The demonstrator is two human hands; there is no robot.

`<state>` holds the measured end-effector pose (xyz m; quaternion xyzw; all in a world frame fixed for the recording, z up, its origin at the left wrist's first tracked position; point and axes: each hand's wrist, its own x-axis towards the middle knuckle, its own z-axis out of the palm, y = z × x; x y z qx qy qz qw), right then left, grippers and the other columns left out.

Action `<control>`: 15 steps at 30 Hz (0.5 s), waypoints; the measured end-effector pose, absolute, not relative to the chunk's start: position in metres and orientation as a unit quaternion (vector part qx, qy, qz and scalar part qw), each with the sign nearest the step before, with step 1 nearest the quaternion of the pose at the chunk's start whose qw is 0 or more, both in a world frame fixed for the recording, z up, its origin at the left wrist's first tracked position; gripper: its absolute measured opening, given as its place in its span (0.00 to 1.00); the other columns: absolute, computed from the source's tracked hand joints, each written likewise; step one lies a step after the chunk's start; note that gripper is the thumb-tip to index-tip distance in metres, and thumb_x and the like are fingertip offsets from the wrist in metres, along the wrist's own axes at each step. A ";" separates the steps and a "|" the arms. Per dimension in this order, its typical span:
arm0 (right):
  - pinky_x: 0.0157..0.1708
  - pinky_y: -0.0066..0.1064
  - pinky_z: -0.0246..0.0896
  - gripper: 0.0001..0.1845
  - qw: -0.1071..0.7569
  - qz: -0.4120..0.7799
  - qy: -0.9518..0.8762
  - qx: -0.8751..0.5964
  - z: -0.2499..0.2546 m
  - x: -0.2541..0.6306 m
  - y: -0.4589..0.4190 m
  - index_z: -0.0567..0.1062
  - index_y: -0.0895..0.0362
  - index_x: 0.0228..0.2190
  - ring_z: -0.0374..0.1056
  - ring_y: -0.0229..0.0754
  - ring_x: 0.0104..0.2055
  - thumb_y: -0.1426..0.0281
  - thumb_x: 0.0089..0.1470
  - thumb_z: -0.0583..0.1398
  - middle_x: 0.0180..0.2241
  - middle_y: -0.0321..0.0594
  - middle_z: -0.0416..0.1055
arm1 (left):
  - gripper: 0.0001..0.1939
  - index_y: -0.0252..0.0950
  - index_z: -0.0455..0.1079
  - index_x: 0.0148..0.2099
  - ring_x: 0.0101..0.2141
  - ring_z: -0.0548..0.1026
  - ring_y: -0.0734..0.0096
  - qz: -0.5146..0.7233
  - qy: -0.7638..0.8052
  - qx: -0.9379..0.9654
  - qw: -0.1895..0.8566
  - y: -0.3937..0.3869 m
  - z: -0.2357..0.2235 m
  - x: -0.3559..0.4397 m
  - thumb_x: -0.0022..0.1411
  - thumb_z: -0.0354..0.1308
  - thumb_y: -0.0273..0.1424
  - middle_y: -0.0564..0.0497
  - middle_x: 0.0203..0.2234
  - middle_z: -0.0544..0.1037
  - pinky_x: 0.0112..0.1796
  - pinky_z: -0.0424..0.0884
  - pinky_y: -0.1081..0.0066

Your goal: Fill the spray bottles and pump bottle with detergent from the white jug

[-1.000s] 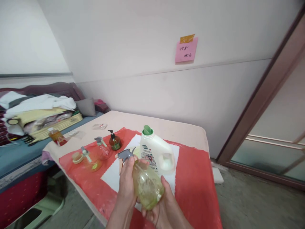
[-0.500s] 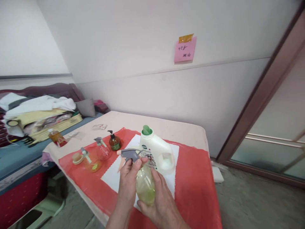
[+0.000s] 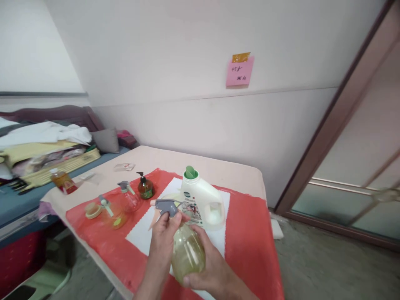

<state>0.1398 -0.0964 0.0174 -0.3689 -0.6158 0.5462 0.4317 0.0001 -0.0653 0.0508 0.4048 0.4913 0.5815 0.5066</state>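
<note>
A clear yellow-green spray bottle (image 3: 186, 252) with a grey trigger head is held in both hands above the table. My left hand (image 3: 164, 237) closes around the neck just below the trigger. Around the right side and lower part of the body, my right hand (image 3: 210, 262) is wrapped. Just beyond stands a large white jug (image 3: 203, 200) with a handle and a green opening, on a white cloth (image 3: 140, 237). A brown pump bottle (image 3: 146, 187), a pink spray bottle (image 3: 131, 201) and an orange spray bottle (image 3: 115, 216) stand to the left.
A red sheet (image 3: 250, 246) covers much of the pale table (image 3: 231, 167). A round lidded container (image 3: 93, 210) and an amber bottle (image 3: 64, 181) are at the left. A bed piled with cloth is behind, and a red chair (image 3: 21, 258) is nearby.
The spray bottle has come more upright and slightly left and lower in view, with both hands still on it. The whole view has shifted a little.
</note>
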 end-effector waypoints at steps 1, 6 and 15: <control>0.47 0.43 0.66 0.53 0.429 0.530 -0.624 -0.382 0.018 0.142 -0.097 0.58 0.51 0.57 0.67 0.52 0.51 0.59 0.29 0.72 0.53 0.45 0.68 | 0.19 0.33 0.75 0.38 0.35 0.77 0.61 0.574 0.500 0.418 0.496 -0.066 0.049 0.003 0.53 0.63 0.45 0.44 0.35 0.80 0.38 0.72 0.67; 0.45 0.41 0.67 0.42 0.463 0.411 -0.644 -0.449 0.017 0.147 -0.099 0.64 0.51 0.50 0.69 0.52 0.47 0.69 0.30 0.69 0.48 0.42 0.71 | 0.22 0.34 0.76 0.46 0.49 0.74 0.50 0.502 0.491 0.574 0.421 -0.077 0.046 0.023 0.55 0.62 0.44 0.40 0.45 0.78 0.49 0.68 0.58; 0.48 0.41 0.65 0.33 0.556 0.300 -0.505 -0.588 0.033 0.230 -0.077 0.61 0.54 0.52 0.69 0.52 0.50 0.57 0.47 0.63 0.50 0.47 0.70 | 0.30 0.38 0.69 0.57 0.56 0.69 0.51 0.525 0.477 0.550 0.441 -0.065 0.046 0.010 0.54 0.64 0.42 0.40 0.54 0.73 0.55 0.64 0.58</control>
